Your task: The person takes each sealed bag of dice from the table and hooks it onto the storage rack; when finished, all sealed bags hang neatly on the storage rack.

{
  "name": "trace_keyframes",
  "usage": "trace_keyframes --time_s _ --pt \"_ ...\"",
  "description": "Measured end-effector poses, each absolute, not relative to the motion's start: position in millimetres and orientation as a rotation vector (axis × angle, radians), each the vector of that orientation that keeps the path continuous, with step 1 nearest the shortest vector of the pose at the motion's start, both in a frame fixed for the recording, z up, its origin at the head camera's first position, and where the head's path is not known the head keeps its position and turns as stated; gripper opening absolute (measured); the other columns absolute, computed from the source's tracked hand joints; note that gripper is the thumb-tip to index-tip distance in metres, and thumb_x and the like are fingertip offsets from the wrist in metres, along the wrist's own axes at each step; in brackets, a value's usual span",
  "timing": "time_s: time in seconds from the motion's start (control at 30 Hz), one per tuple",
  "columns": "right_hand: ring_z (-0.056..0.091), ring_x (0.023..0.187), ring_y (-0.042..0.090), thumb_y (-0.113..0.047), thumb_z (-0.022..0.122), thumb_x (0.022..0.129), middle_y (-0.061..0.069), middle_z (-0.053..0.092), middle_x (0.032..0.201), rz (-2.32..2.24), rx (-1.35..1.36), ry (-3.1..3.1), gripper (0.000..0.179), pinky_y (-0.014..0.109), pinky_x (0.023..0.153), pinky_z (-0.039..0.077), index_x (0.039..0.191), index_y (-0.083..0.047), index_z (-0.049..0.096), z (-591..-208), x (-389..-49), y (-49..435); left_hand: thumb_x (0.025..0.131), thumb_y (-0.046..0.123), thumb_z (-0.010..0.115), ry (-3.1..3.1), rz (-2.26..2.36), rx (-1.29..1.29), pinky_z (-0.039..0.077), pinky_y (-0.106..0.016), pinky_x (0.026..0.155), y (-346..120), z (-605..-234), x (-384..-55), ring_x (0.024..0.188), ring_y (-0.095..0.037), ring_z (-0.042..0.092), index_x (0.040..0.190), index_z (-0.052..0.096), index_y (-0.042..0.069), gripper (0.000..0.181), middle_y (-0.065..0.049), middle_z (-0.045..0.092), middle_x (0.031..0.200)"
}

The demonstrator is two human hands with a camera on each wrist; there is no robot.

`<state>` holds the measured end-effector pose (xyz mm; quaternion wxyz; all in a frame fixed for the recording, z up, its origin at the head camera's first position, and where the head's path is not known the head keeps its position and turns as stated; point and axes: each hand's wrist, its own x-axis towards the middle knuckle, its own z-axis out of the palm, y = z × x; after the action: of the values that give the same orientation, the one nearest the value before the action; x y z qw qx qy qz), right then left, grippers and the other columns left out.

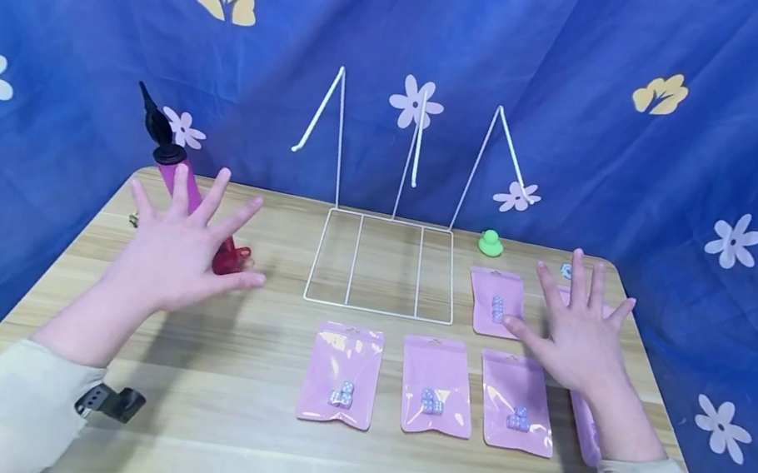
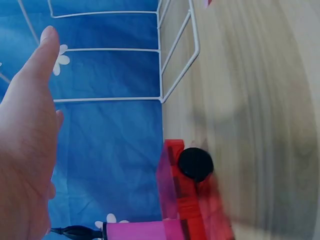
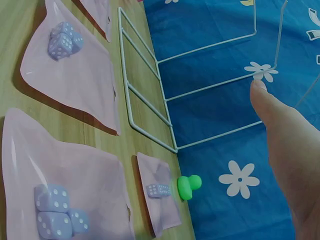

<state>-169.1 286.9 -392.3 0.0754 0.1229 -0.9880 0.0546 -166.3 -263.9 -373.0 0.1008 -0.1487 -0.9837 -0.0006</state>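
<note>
Both hands are spread wide and hold nothing: the left hand (image 1: 169, 250) hangs to the left of the white wire rack with three upright prongs (image 1: 393, 219), the right hand (image 1: 582, 336) to its right. With nothing gripped, I read this as a pause rather than a step under way; a pick-up from here would call for lowering one hand and drawing thumb and fingers together on a pouch's edge. Three flat, glossy pink plastic pouches lie on the wood-grain worktop (image 1: 263, 461) on the rack's near side: the first pouch (image 1: 345, 353) in front of it, the second pouch (image 1: 435, 369) off its right near corner, the third pouch (image 1: 515, 387) further right. A fourth pouch (image 1: 485, 285) lies just right of the rack, with a green rubber duck (image 1: 490, 244) behind it. These four show pale-blue spotted dice (image 1: 342, 393), though whether inside or on top is hard to tell. Further right of the rack, the right hand and forearm cover more pink plastic (image 1: 584, 429), perhaps one pouch, perhaps two. Left of the rack, the left hand hides part of a magenta tube-shaped pump (image 2: 137, 231); whether the red translucent piece (image 1: 228, 256) belongs to it is unclear. A blue-and-white object (image 1: 566, 270) right of the rack is too small to name.
</note>
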Motion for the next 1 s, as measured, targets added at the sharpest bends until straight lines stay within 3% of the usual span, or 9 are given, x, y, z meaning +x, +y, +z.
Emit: trace_keyframes --time_s 0.2,0.43,0.57,0.73,0.9,1.0 --pt "-0.022 0.156 0.044 -0.08 0.051 0.094 0.009 -0.023 0.174 0.173 0.38 -2.972 0.102 0.089 0.102 -0.014 0.171 -0.018 0.023 -397 -168 284 0.082 0.091 0.056 -2.906 0.002 -0.483 -0.026 -0.082 0.1 -258 -384 -166 0.152 -0.061 -0.012 0.17 0.021 0.035 0.11 -0.018 0.0 0.176" --pt "-0.017 0.158 0.044 -0.079 0.053 0.094 0.014 -0.014 0.176 0.213 0.405 -2.967 0.101 0.091 0.104 -0.009 0.171 -0.02 0.024 -404 -166 277 0.085 0.091 0.052 -2.913 -0.025 -0.521 -0.031 -0.074 0.103 -249 -398 -167 0.153 -0.058 -0.01 0.17 0.021 0.036 0.107 -0.015 0.001 0.177" --pt "-0.015 0.159 0.042 -0.079 0.053 0.095 0.014 -0.013 0.176 0.213 0.424 -2.965 0.099 0.089 0.106 -0.007 0.17 -0.021 0.026 -408 -166 273 0.087 0.091 0.048 -2.934 -0.034 -0.553 -0.03 -0.071 0.105 -243 -405 -167 0.155 -0.058 -0.001 0.17 0.025 0.035 0.103 -0.014 0.005 0.177" --pt "-0.001 0.161 0.043 -0.078 0.053 0.095 0.014 -0.005 0.177 0.234 0.448 -2.965 0.098 0.089 0.109 0.003 0.17 -0.02 0.026 -410 -166 270 0.089 0.091 0.044 -2.959 -0.048 -0.589 -0.028 -0.071 0.108 -236 -412 -167 0.157 -0.053 0.005 0.17 0.026 0.033 0.102 -0.01 0.004 0.177" --pt "0.02 0.158 0.045 -0.077 0.054 0.096 0.017 0.01 0.176 0.276 0.48 -2.952 0.097 0.084 0.112 0.017 0.169 -0.019 0.029 -414 -166 268 0.09 0.09 0.045 -2.931 -0.122 -0.628 -0.003 -0.083 0.114 -226 -416 -170 0.156 -0.046 0.024 0.168 0.034 0.026 0.101 -0.01 0.021 0.175" --pt "0.029 0.153 0.048 -0.072 0.059 0.097 0.02 0.019 0.174 0.331 0.511 -2.922 0.094 0.08 0.113 0.024 0.168 -0.017 0.032 -416 -168 269 0.091 0.086 0.049 -2.896 -0.162 -0.656 0.015 -0.081 0.116 -220 -418 -174 0.142 -0.041 0.052 0.163 0.045 0.021 0.097 -0.014 0.054 0.156"
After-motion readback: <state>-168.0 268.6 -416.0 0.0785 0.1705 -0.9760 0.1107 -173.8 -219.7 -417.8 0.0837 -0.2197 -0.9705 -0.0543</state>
